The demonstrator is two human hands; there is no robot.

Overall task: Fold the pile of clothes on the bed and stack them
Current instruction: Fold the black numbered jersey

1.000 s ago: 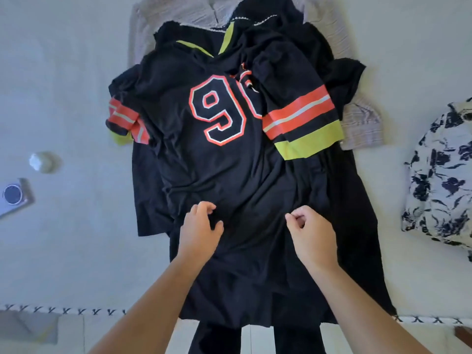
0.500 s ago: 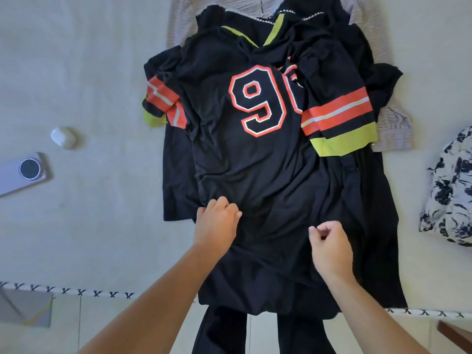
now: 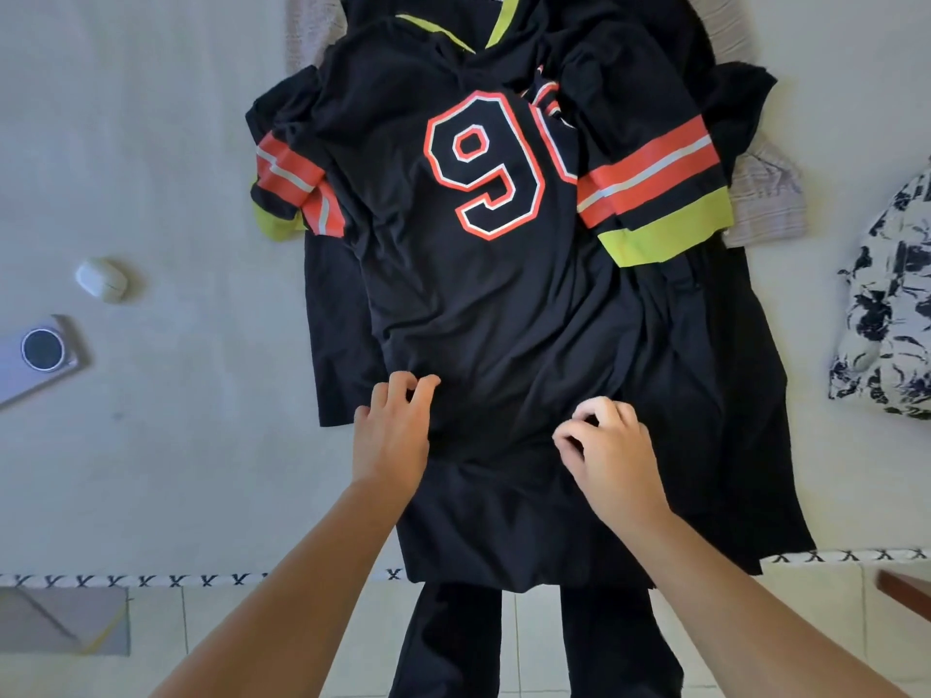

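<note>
A black jersey (image 3: 483, 314) with an orange-outlined number and orange and yellow-green sleeve bands lies face up on top of the clothes pile on the bed. Its right sleeve (image 3: 655, 188) is folded in over the chest. My left hand (image 3: 393, 430) rests on the jersey's lower left part, fingers curled into the cloth. My right hand (image 3: 609, 450) pinches the fabric at the lower right between thumb and fingers. Another black garment (image 3: 337, 319) sticks out beneath the jersey, and a pale striped shirt (image 3: 766, 193) lies under the pile.
A phone (image 3: 40, 352) and a small white case (image 3: 101, 278) lie on the sheet at the left. A blue-and-white floral cloth (image 3: 886, 314) sits at the right. The bed's stitched front edge (image 3: 126, 579) runs below my hands, with tiled floor beyond.
The view has shifted, so the pile sits further right and larger. Both hands stay on the jersey's lower part; my left hand's fingers have moved a little over the cloth.
</note>
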